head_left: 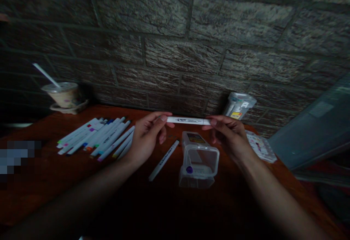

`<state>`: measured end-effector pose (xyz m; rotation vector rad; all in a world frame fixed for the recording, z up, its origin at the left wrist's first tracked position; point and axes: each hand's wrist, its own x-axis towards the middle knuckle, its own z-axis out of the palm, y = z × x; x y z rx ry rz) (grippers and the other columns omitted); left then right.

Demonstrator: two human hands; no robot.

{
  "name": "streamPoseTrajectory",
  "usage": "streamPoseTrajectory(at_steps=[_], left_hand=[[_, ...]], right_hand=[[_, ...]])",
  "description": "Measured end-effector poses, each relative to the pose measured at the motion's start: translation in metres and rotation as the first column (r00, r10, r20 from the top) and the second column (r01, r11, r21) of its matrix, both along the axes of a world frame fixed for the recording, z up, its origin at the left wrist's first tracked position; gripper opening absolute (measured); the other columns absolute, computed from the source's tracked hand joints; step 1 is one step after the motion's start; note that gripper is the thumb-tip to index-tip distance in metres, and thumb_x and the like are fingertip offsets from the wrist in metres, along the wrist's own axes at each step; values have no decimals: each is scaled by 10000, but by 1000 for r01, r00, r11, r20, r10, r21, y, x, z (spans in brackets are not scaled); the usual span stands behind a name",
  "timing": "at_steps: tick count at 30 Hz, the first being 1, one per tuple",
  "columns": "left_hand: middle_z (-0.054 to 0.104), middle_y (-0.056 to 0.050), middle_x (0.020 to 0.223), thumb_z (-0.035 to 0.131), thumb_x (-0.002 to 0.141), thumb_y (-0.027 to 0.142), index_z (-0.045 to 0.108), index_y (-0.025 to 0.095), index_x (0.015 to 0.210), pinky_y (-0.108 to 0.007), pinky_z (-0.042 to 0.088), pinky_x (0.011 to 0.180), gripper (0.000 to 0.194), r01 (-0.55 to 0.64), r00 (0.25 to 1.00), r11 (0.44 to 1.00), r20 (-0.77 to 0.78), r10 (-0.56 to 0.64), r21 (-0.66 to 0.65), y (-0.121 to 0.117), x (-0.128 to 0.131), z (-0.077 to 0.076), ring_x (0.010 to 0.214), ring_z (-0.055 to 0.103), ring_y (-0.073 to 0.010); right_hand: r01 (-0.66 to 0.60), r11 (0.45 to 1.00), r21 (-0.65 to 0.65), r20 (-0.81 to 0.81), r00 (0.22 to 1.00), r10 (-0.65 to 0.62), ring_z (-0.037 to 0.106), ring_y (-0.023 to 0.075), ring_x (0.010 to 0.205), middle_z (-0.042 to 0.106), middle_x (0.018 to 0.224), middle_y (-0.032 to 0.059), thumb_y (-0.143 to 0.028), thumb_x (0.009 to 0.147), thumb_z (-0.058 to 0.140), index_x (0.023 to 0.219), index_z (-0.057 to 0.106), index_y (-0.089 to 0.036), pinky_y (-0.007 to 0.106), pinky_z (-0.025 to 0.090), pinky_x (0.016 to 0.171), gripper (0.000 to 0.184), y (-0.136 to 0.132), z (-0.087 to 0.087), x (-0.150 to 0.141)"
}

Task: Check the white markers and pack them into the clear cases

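Observation:
A white marker [188, 120] is held level above the table, one end in each hand. My left hand [149, 134] pinches its left end between thumb and fingers; my right hand [228, 134] pinches the right end. Below them, an open clear plastic case [198, 139] lies on its side, with a purple-ended marker [189, 169] inside. To the left of the case, a loose white marker [164, 161] lies at a slant. Beyond my left wrist, a pile of white markers [95, 138] with coloured ends is spread on the table.
A brick wall [164, 50] rises behind the wooden table [136, 203]. At the back left stands a cup with a straw [64, 94] on a holder. Another clear case [239, 107] stands at the back right, near a flat patterned pack [261, 147].

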<state>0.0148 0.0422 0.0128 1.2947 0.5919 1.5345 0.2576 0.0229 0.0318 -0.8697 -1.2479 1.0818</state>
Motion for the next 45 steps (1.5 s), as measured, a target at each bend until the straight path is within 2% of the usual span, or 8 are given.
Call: streamPoseTrajectory(at_steps=[13,31,39,45], left_hand=[[770,-81,825,696,922,343,755,144,1077,-212,384,403,258,69,996,996,62,-66,-54,-1,-3,4,443,473,-81],[754,-82,790,683,922,323,759,123,1050,-206,375,407,249,115,986,992,126,-107,-58,-2,-3,4,449,466,-80],[716,-40,800,688,927,339,763,171,1050,-211,395,402,221,29,999,999,-26,-30,-17,0,-1,-1,464,488,-81],[670,0,745,753,901,377,735,184,1078,-183,378,384,263,4,993,1000,-119,-1,18,0,1,-2,437,485,-62]], right_hand=[[-28,999,-34,-60,998,26,594,115,397,843,820,109,-374,791,839,940,842,-197,217,325,355,232,-2,7,0],[-71,993,-91,-101,993,62,594,130,417,844,838,133,-376,759,819,947,840,-165,223,368,344,284,0,10,1],[-54,997,-57,-61,997,50,628,125,459,842,821,81,-319,769,832,990,847,-222,234,435,401,241,3,1,4],[-17,999,-27,-3,1000,17,633,115,436,828,772,48,-319,728,912,927,831,-231,218,438,387,232,7,-4,4]])
